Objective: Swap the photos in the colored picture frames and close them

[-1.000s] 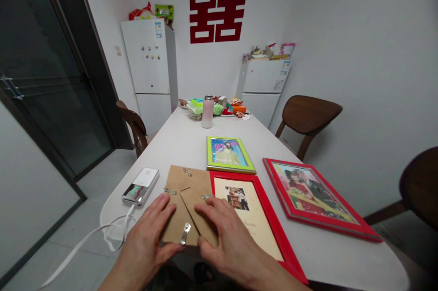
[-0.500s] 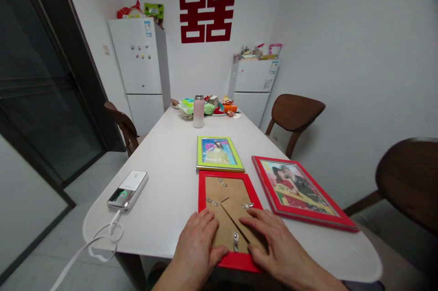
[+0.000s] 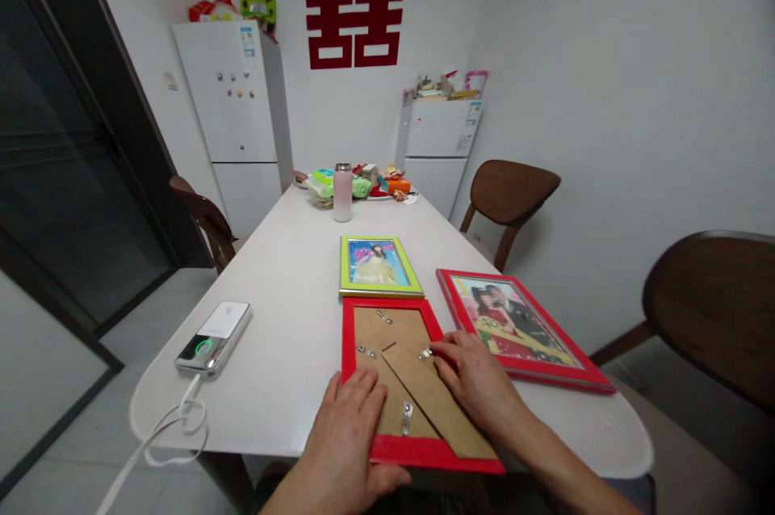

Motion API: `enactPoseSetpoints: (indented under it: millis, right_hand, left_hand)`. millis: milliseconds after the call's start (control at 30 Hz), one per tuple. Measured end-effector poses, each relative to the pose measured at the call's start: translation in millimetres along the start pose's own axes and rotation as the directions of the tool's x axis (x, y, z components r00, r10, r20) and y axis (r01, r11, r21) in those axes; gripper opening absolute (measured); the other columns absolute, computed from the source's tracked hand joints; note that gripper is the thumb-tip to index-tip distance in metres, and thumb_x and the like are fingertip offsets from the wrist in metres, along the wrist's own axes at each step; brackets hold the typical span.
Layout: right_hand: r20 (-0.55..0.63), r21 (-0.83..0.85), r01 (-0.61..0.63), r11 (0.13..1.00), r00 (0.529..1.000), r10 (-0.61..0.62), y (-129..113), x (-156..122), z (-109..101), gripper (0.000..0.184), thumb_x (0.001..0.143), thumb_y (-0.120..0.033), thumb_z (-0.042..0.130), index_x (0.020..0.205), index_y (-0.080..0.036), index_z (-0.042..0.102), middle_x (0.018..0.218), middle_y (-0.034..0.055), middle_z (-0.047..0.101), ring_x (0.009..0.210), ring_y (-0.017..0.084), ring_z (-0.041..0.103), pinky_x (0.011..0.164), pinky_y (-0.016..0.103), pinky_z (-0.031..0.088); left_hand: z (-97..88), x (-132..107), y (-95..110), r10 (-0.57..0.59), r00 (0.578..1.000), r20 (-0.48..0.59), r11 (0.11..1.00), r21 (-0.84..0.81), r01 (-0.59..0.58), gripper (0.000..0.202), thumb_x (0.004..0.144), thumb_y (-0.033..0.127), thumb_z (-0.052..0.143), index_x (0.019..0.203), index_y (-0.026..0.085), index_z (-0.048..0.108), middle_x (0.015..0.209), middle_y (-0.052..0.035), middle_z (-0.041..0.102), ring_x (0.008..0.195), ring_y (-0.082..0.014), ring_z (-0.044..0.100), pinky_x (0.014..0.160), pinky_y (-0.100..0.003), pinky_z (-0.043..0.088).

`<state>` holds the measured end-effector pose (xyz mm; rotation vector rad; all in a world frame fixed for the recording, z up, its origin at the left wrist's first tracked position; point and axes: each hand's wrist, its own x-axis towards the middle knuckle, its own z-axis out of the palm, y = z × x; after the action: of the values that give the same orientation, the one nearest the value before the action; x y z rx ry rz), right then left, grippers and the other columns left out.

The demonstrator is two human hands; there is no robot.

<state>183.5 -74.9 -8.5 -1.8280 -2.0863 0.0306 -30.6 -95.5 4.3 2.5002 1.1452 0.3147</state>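
Left hand [image 3: 348, 426] lies flat, fingers together across the left rim of the red frame [image 3: 349, 337] and onto its brown backing board [image 3: 412, 329], thumb by the near rim; not closed on anything, reads as a steadying press. Right hand [image 3: 478, 378] has its fingertips at the right metal clip [image 3: 425, 353], forearm coming in over the near right; contact looks light, can't tell if it pinches. Frame sits under and between both hands, back side up, which is what puts the clips within finger reach. Board sits inside the rim. Other clips: far [image 3: 384, 316] one beyond both hands, left [image 3: 366, 351] one just past left fingertips, near [image 3: 407, 418] one between the hands. Diagonal stand flap [image 3: 451, 418] runs from board centre toward the near right corner, just left of and below right hand; can't tell if it lies flush. Green framed picture [image 3: 379, 263] is beyond the grip, just past the far rim; second red framed picture [image 3: 521, 325] is right of right hand, both face up, probably parked there to free working room. Power bank [image 3: 213, 337] and white cable [image 3: 171, 426] sit well left of left hand, out of the way.
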Motion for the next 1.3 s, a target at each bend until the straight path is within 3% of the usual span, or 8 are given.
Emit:
enactPoseSetpoints:
  millis: [367,500,633,733,967,1300]
  right_hand:
    - [-0.005,0.088,0.012,0.996,1.000,-0.012,5.0,7.1,4.6,0.025,0.076,-0.019,0.040,0.082,-0.014,0.064,0.084,0.0078,0.052,0.079,0.017,0.046,0.073,0.029,0.038]
    - [-0.032,0.115,0.005,0.993,1.000,-0.001,0.1,0.7,-0.5,0.025,0.076,-0.021,0.041,0.087,-0.013,0.062,0.086,0.0084,0.053,0.082,0.018,0.046,0.075,0.030,0.037]
    - [0.016,0.118,0.023,0.993,1.000,-0.025,-17.3,-15.3,-8.3,0.031,0.071,-0.034,0.050,0.093,-0.015,0.060,0.088,0.0085,0.054,0.083,0.020,0.046,0.076,0.035,0.036]
    - [0.079,0.101,0.022,0.995,0.996,-0.030,-29.6,-22.5,-11.3,0.045,0.062,-0.033,0.058,0.105,-0.019,0.054,0.090,0.0082,0.054,0.084,0.022,0.047,0.076,0.037,0.036]
    - [0.202,0.129,-0.060,0.990,0.979,0.033,-34.3,-12.2,-16.6,0.047,0.058,-0.023,0.055,0.105,-0.022,0.056,0.083,0.0060,0.051,0.078,0.019,0.049,0.070,0.029,0.038]
    - [0.206,0.081,-0.070,0.994,0.977,0.052,-35.6,-11.2,-17.4,0.043,0.056,-0.022,0.055,0.099,-0.025,0.061,0.082,0.0064,0.051,0.078,0.020,0.049,0.067,0.029,0.038]
  left_hand:
    - [-0.6,1.2,-1.0,-0.012,1.000,-0.024,1.000,0.011,0.012,0.072,0.049,0.045,0.069,0.109,0.012,0.046,0.123,-0.0170,0.043,0.114,-0.0294,0.037,0.095,-0.051,0.023]
    - [2.2,-0.4,-0.5,0.022,0.999,-0.026,1.000,-0.009,-0.022,0.054,0.049,0.037,0.073,0.095,0.020,0.052,0.125,-0.0127,0.041,0.115,-0.0283,0.035,0.095,-0.051,0.020]
    - [10.1,-2.7,-2.4,0.033,0.999,-0.032,0.999,-0.039,-0.035,0.038,0.052,0.027,0.072,0.083,0.020,0.052,0.128,-0.0122,0.036,0.118,-0.0290,0.030,0.095,-0.053,0.018]
    - [17.7,-4.1,-7.7,0.040,0.995,-0.087,0.997,-0.068,-0.046,0.039,0.051,0.026,0.072,0.083,0.018,0.050,0.129,-0.0135,0.034,0.120,-0.0293,0.026,0.095,-0.053,0.018]
    - [24.0,-7.2,-14.3,0.013,0.984,-0.180,0.986,-0.162,-0.043,0.049,0.050,0.028,0.073,0.089,0.017,0.046,0.130,-0.0181,0.031,0.119,-0.0298,0.028,0.093,-0.049,0.028]
    - [19.1,-12.2,-14.7,0.041,0.980,-0.195,0.993,-0.104,-0.062,0.037,0.050,0.031,0.074,0.074,0.018,0.048,0.118,-0.0136,0.046,0.109,-0.0289,0.040,0.088,-0.046,0.035]
